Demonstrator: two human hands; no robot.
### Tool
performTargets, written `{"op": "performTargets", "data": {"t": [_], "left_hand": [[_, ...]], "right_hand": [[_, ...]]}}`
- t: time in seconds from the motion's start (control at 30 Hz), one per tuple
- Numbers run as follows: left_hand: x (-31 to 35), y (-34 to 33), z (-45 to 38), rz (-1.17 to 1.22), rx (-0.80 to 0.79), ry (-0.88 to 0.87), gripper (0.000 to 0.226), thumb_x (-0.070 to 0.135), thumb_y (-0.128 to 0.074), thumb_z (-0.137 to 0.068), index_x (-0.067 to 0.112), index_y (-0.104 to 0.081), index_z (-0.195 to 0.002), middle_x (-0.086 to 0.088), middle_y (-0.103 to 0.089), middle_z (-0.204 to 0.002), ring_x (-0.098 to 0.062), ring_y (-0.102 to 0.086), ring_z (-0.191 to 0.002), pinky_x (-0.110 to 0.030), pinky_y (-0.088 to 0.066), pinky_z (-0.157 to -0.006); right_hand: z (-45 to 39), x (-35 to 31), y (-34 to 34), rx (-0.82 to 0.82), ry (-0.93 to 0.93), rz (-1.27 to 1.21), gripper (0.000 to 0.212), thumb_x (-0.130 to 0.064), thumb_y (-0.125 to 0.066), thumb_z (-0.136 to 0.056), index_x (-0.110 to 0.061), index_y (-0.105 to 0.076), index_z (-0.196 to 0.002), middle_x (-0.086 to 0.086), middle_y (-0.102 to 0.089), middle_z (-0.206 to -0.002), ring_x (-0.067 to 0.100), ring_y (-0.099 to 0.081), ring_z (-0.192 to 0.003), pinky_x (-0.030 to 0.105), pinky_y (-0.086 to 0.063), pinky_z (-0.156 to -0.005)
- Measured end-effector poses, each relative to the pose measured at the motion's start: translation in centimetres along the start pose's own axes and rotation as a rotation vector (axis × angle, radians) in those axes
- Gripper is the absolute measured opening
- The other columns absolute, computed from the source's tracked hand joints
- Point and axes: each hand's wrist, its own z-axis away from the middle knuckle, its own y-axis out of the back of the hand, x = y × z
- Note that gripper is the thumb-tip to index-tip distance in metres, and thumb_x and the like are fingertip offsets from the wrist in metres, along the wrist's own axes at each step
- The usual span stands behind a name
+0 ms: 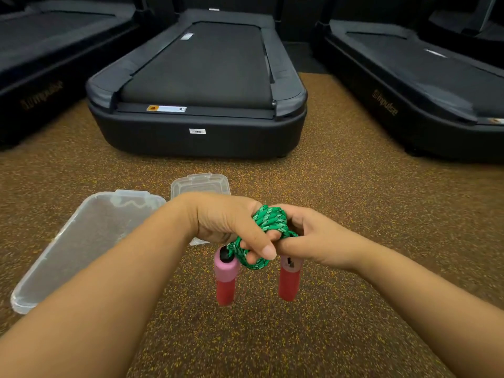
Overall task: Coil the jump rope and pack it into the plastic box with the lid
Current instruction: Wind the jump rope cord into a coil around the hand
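Note:
The green and white jump rope (270, 222) is bunched into a tight coil held above the floor between both hands. My left hand (226, 222) grips the coil from the left, thumb across the front. My right hand (308, 238) holds it from the right with curled fingers. Two red and pink foam handles hang down below the coil, the left handle (225, 276) and the right handle (289, 279). A clear plastic box (200, 184) stands on the floor just behind my left hand, mostly hidden by it. Its clear lid (81, 241) lies on the floor to the left.
Speckled brown rubber floor (354, 214) stretches all around. A black treadmill (196, 85) stands straight ahead behind the box. Two more treadmills flank it, one at the left (41, 77) and one at the right (422, 83).

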Motion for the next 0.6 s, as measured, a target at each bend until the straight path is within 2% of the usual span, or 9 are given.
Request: {"op": "performTargets", "data": {"t": [0.07,0.13,0.2,0.27,0.33,0.43,0.53,0.6], "left_hand": [[0.2,-0.3,0.0,-0.014,0.008,-0.010,0.019,-0.003,-0.068,-0.066,0.009,-0.054,-0.067,-0.010,-0.049,-0.061,-0.009,-0.059,-0.048,-0.017,-0.049,-0.054],[0.5,-0.4,0.0,-0.025,0.031,-0.020,0.017,-0.007,-0.063,-0.071,0.010,-0.058,-0.070,-0.012,-0.047,-0.069,-0.010,-0.061,-0.051,-0.019,-0.052,-0.057],[0.7,-0.4,0.0,-0.024,0.075,-0.033,0.016,-0.006,-0.062,-0.072,0.010,-0.061,-0.072,-0.015,-0.047,-0.077,-0.012,-0.063,-0.056,-0.021,-0.053,-0.061],[0.9,-0.5,0.0,-0.015,0.135,-0.057,0.014,-0.005,-0.063,-0.073,0.008,-0.063,-0.076,-0.019,-0.049,-0.082,-0.012,-0.064,-0.060,-0.019,-0.053,-0.061],[0.9,-0.3,-0.1,-0.018,0.231,-0.087,0.013,-0.004,-0.065,-0.073,0.006,-0.063,-0.080,-0.018,-0.056,-0.081,-0.014,-0.062,-0.065,-0.017,-0.052,-0.061],[0.5,0.6,-0.4,-0.112,0.462,-0.115,0.018,0.001,-0.070,-0.077,0.005,-0.061,-0.092,-0.015,-0.060,-0.089,-0.021,-0.059,-0.083,-0.029,-0.051,-0.076],[0.0,1.0,-0.6,-0.233,0.614,-0.080,0.021,0.008,-0.069,-0.081,0.005,-0.059,-0.099,-0.010,-0.063,-0.091,-0.018,-0.059,-0.084,-0.032,-0.049,-0.076],[-0.3,1.0,-0.8,-0.248,0.681,-0.076,0.023,0.008,-0.070,-0.081,0.005,-0.061,-0.101,-0.015,-0.067,-0.095,-0.021,-0.063,-0.086,-0.037,-0.052,-0.080]], "right_hand": [[-0.1,0.4,0.1,0.011,0.000,0.031,0.031,-0.020,-0.069,-0.068,-0.016,-0.062,-0.098,0.018,-0.068,-0.100,0.015,-0.060,-0.091,0.042,-0.051,-0.087],[-0.1,0.5,0.2,0.037,-0.001,0.054,0.024,-0.026,-0.066,-0.066,-0.023,-0.061,-0.089,0.009,-0.064,-0.089,0.014,-0.057,-0.084,0.039,-0.048,-0.077],[-0.3,0.6,0.3,0.098,0.013,0.104,0.023,-0.024,-0.063,-0.068,-0.018,-0.060,-0.090,0.007,-0.063,-0.086,0.015,-0.056,-0.080,0.041,-0.047,-0.075],[-0.6,0.7,0.4,0.168,0.033,0.193,0.023,-0.024,-0.060,-0.071,-0.018,-0.060,-0.094,0.010,-0.067,-0.089,0.021,-0.061,-0.081,0.047,-0.051,-0.080],[-0.8,1.0,0.6,0.218,0.040,0.276,0.022,-0.028,-0.058,-0.075,-0.021,-0.059,-0.095,0.010,-0.069,-0.092,0.030,-0.065,-0.089,0.054,-0.052,-0.081],[-0.6,1.4,1.0,0.290,0.008,0.358,0.014,-0.027,-0.058,-0.084,-0.021,-0.056,-0.096,0.005,-0.069,-0.092,0.024,-0.065,-0.089,0.050,-0.052,-0.079],[-0.5,1.8,0.8,0.295,-0.037,0.401,0.010,-0.026,-0.057,-0.090,-0.019,-0.053,-0.095,0.004,-0.066,-0.090,0.023,-0.062,-0.087,0.048,-0.051,-0.078],[-0.7,2.0,0.8,0.295,-0.068,0.373,0.014,-0.028,-0.058,-0.089,-0.019,-0.056,-0.099,0.005,-0.067,-0.093,0.023,-0.063,-0.090,0.049,-0.051,-0.081]]}}
